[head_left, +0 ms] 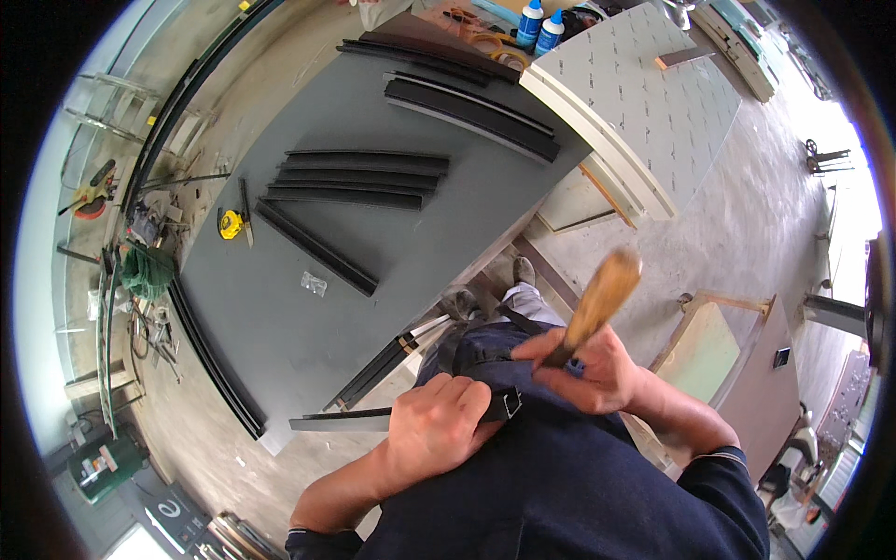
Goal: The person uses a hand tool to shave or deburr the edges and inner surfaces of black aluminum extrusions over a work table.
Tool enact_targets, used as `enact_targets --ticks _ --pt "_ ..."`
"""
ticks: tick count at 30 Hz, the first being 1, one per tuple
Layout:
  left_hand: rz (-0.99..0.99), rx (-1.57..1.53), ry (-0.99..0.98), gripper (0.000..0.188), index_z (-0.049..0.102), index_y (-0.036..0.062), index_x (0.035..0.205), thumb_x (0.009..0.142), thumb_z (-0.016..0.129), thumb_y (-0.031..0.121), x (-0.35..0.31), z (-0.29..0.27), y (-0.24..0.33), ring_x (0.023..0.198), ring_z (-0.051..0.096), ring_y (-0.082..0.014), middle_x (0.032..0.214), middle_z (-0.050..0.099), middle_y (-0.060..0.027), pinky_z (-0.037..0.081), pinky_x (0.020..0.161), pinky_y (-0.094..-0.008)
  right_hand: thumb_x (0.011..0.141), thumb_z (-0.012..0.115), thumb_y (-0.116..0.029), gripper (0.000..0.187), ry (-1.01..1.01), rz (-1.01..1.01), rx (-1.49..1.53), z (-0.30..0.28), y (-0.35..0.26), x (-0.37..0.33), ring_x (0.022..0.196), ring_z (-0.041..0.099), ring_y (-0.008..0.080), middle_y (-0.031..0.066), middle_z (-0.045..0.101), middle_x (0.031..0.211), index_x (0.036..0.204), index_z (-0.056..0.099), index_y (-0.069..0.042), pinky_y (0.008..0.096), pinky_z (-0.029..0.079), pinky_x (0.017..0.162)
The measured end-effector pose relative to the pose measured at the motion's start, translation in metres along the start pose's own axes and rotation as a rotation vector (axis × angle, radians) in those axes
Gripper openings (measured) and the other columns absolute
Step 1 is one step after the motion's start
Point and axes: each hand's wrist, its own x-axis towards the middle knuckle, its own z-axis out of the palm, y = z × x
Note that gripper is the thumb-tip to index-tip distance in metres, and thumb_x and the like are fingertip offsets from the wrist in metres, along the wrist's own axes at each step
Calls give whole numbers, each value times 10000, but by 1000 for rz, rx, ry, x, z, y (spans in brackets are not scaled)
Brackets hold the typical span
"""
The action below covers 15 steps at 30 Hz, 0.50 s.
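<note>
My left hand (439, 420) is closed around a dark metal profile (350, 420), whose open hollow end (511, 403) sticks out near my body. In my right hand (588, 373) is a wooden-handled tool (602, 294), its thick wooden part pointing up and away. A dark narrower part shows by my fingers; motion blur hides which kind of tool it is. The right hand is above and to the right of the profile's end, apart from it. Several cut black profiles (359, 173) lie on the grey table (373, 238), and one black profile (317, 247) lies slantwise nearer me.
On the table are a yellow tape measure (230, 224), a small square (246, 215) and a clear plastic bag (314, 284). Longer black profiles (476, 112) lie at the far side. Blue-and-white bottles (549, 33) stand beyond, beside a patterned sheet (635, 103). A long black rail (215, 355) runs along the left edge.
</note>
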Motion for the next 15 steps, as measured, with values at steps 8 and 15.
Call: enact_targets --ticks 8,15 --pt "-7 -89 -13 377 537 53 798 723 834 272 11 3 2 587 598 -283 692 584 -99 473 509 -364 749 670 -217 419 -253 -348 -255 -13 6 -7 624 612 242 66 608 770 1139 687 -66 344 475 537" --pt "-40 -128 -5 412 593 25 926 779 789 355 17 1 3 630 632 -296 748 613 -121 508 549 -362 732 731 21 243 31 -93 -24 -20 8 -24 848 674 263 118 676 922 962 693 -48 341 530 694"
